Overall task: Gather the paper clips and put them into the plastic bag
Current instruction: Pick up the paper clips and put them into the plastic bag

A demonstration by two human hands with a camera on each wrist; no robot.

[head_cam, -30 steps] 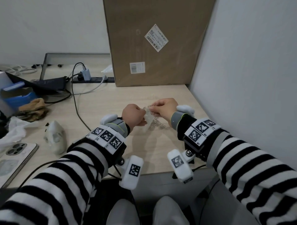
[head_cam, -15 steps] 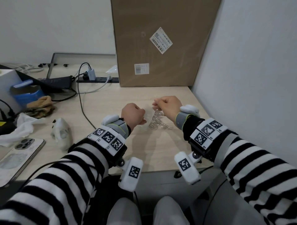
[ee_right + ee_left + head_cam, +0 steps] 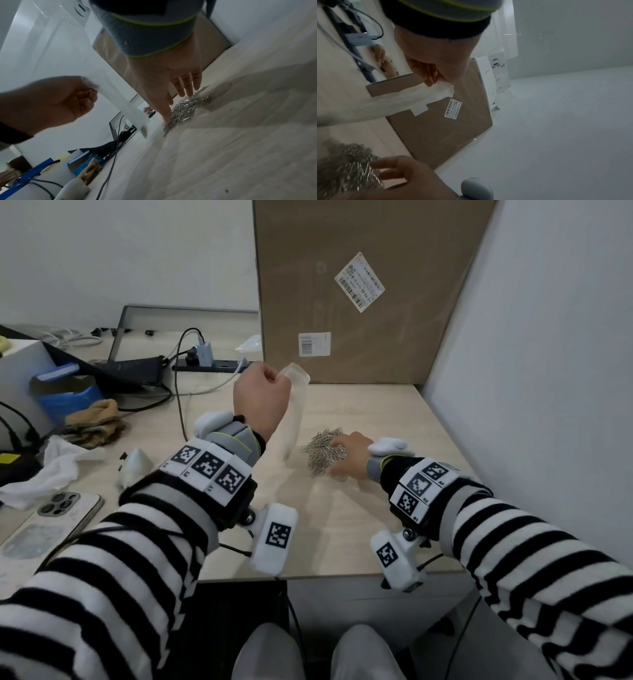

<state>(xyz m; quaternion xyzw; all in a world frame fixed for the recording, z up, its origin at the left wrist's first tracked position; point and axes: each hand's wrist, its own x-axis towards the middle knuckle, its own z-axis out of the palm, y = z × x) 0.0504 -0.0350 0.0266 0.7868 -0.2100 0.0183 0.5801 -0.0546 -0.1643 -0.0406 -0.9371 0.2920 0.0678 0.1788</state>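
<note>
A pile of silver paper clips [image 3: 321, 449] lies on the pale wooden desk [image 3: 342, 525], right of centre. My right hand [image 3: 346, 455] rests flat on the pile with straight fingers; its fingers [image 3: 185, 86] reach down onto the paper clips [image 3: 187, 106]. My left hand [image 3: 262, 398] is raised above the desk and pinches the top of a clear plastic bag [image 3: 293, 412], which hangs down empty beside the pile. In the left wrist view the fingers pinch the bag [image 3: 423, 93], and the blurred paper clips [image 3: 346, 166] sit at the bottom left.
A large cardboard box [image 3: 359, 292] stands against the back, a white partition wall [image 3: 531, 371] on the right. To the left lie cables and a power strip [image 3: 212, 366], a brown cloth [image 3: 96, 422], a crumpled tissue [image 3: 44, 474], a phone [image 3: 44, 529] and a blue box [image 3: 68, 398].
The left hand has lifted the plastic bag up and away from the clips. The right hand has let go of the bag, dropped and laid open on the pile.
</note>
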